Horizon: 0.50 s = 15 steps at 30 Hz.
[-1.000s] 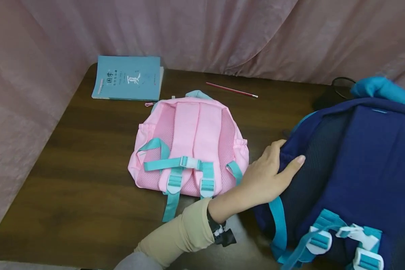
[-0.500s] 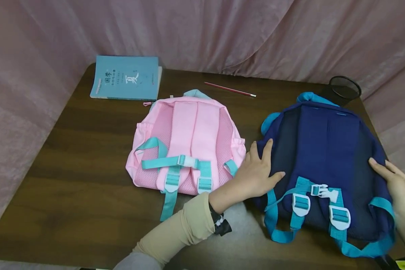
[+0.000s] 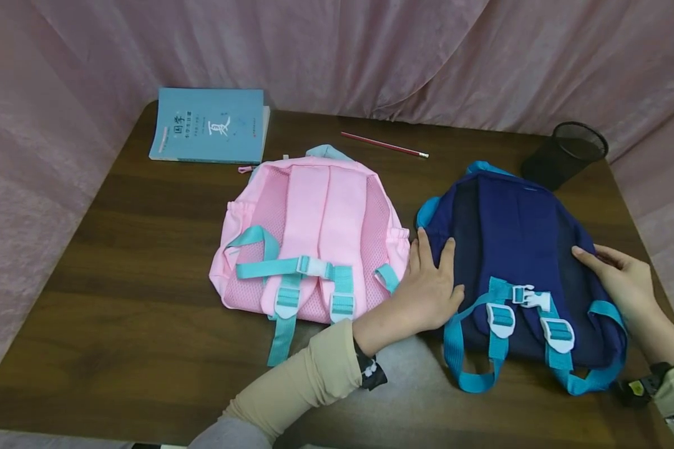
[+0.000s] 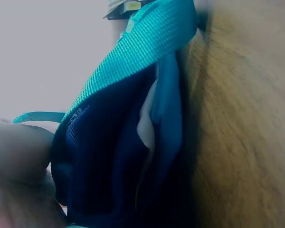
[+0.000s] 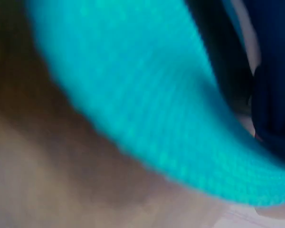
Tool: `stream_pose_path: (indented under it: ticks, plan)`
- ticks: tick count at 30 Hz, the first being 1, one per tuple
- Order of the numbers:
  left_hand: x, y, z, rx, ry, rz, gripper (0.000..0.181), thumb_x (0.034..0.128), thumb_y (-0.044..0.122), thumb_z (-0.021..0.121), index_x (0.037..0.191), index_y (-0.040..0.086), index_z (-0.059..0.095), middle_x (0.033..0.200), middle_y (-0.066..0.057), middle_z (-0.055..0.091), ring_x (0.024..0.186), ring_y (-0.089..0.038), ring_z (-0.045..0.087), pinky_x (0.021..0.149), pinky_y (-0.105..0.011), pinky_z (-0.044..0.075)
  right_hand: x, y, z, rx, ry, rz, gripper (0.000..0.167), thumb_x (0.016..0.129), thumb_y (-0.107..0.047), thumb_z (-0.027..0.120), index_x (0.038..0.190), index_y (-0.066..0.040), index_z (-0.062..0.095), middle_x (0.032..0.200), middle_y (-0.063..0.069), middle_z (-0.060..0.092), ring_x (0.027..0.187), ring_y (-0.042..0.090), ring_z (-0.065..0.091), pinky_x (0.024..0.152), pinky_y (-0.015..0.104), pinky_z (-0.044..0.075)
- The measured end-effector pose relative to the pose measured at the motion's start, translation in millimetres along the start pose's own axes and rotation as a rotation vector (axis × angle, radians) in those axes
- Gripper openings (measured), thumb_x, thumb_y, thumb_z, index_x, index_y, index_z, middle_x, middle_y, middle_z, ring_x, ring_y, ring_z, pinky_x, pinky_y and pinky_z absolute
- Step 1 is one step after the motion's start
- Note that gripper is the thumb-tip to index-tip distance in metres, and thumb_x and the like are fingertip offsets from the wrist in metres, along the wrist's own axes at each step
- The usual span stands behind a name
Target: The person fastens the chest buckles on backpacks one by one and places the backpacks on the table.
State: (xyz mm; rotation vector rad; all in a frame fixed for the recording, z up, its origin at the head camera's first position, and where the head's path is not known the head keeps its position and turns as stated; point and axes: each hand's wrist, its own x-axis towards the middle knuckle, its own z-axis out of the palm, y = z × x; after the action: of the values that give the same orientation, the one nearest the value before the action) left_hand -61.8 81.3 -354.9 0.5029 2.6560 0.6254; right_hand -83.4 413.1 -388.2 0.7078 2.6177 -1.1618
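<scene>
A navy backpack (image 3: 519, 224) with turquoise straps and white buckles lies at the right of the table, strap side up. My left hand (image 3: 429, 287) rests against its left side, fingers fairly straight and spread. At the opposite side, my right hand (image 3: 623, 280) holds the edge, thumb on the back panel and other fingers partly hidden. The left wrist view shows the bag's side and a turquoise strap (image 4: 133, 57) close up. A blurred turquoise strap (image 5: 147, 104) fills much of the right wrist view.
A pink backpack (image 3: 303, 212) lies left of the navy one, just behind my left forearm. A blue book (image 3: 208, 125) and a red pencil (image 3: 384, 144) lie along the back of the table (image 3: 118, 299). A black mesh pen holder (image 3: 561, 156) stands at the back right.
The navy backpack came down onto the table and shifted left, away from the pen holder. My right hand came into view and moved left with its side. The left hand stayed at the bag.
</scene>
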Motion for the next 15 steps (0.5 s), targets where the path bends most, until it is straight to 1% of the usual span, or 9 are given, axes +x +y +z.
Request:
stream_pose_path:
  ticks: [2,3,5,7,8,9,11,13,15]
  plan:
    - [-0.3,-0.2,0.0,0.024,0.007,0.006,0.068,0.096,0.038,0.046,0.15,0.014,0.013,0.154,-0.023,-0.007,0.142,-0.036,0.001,0.114,-0.04,0.013,4.4,-1,1,-0.135,0.006,-0.082,0.075,0.087,-0.053,0.055,0.14,-0.003,0.04,0.099,-0.013,0.056,0.074,-0.003,0.052,0.057,0.018,0.043]
    - [-0.5,0.3,0.0,0.047,0.01,0.011,0.068,0.096,0.038,0.046,0.151,0.014,0.013,0.154,-0.022,-0.007,0.142,-0.035,-0.002,0.115,-0.04,0.011,6.3,-1,1,-0.206,0.009,-0.129,0.075,0.088,-0.053,0.053,0.138,0.002,0.041,0.103,-0.001,0.06,0.078,0.006,0.056,0.059,0.023,0.045]
    - [-0.8,1.9,0.7,0.11,0.021,0.026,0.067,0.0959,0.039,0.045,0.151,0.015,0.014,0.155,-0.019,-0.008,0.143,-0.033,-0.007,0.115,-0.04,0.007,9.5,-1,1,-0.329,0.014,-0.227,0.072,0.091,-0.049,0.051,0.134,0.009,0.043,0.11,0.023,0.06,0.085,0.028,0.059,0.063,0.036,0.048]
    - [-1.5,4.8,1.3,0.175,0.033,0.044,0.066,0.0959,0.039,0.044,0.15,0.016,0.015,0.156,-0.016,-0.008,0.143,-0.03,-0.009,0.115,-0.04,0.004,11.9,-1,-2,-0.426,0.015,-0.317,0.069,0.094,-0.045,0.048,0.129,0.014,0.044,0.112,0.039,0.053,0.089,0.047,0.055,0.064,0.048,0.046]
    - [-2.3,6.7,1.4,0.2,0.036,0.049,0.065,0.0958,0.039,0.043,0.151,0.018,0.015,0.156,-0.014,-0.008,0.143,-0.03,-0.01,0.115,-0.04,0.002,13.1,-1,-3,-0.461,0.015,-0.353,0.068,0.094,-0.044,0.048,0.126,0.016,0.045,0.108,0.04,0.054,0.087,0.05,0.055,0.063,0.053,0.046]
    - [-3.4,8.9,1.1,0.217,0.041,0.055,0.064,0.0958,0.039,0.042,0.15,0.018,0.015,0.156,-0.013,-0.007,0.143,-0.03,-0.01,0.115,-0.041,0.001,13.8,-1,-5,-0.494,0.016,-0.376,0.068,0.094,-0.044,0.048,0.123,0.018,0.047,0.103,0.04,0.055,0.082,0.05,0.056,0.062,0.055,0.046]
    - [-6.5,13.5,-1.3,0.23,0.059,0.079,0.062,0.0957,0.037,0.042,0.15,0.019,0.017,0.157,-0.01,-0.006,0.143,-0.029,-0.011,0.115,-0.043,-0.001,14.2,-1,-8,-0.551,0.034,-0.413,0.067,0.094,-0.044,0.048,0.118,0.018,0.051,0.096,0.039,0.058,0.074,0.047,0.058,0.059,0.054,0.046]
    - [-11.0,18.3,-5.6,0.216,0.091,0.14,0.057,0.0965,0.032,0.041,0.149,0.018,0.023,0.157,-0.008,0.001,0.143,-0.029,-0.008,0.115,-0.045,0.0,12.0,-2,-11,-0.599,0.061,-0.432,0.066,0.094,-0.046,0.048,0.113,0.016,0.054,0.093,0.037,0.059,0.069,0.045,0.058,0.056,0.052,0.045]
    - [-16.1,24.1,-9.9,0.165,0.114,0.229,0.051,0.0981,0.029,0.039,0.146,0.016,0.028,0.156,-0.006,0.012,0.144,-0.025,-0.001,0.115,-0.043,0.002,7.6,-4,-11,-0.627,0.105,-0.457,0.062,0.094,-0.045,0.048,0.111,0.014,0.056,0.094,0.036,0.06,0.071,0.046,0.058,0.058,0.053,0.044]
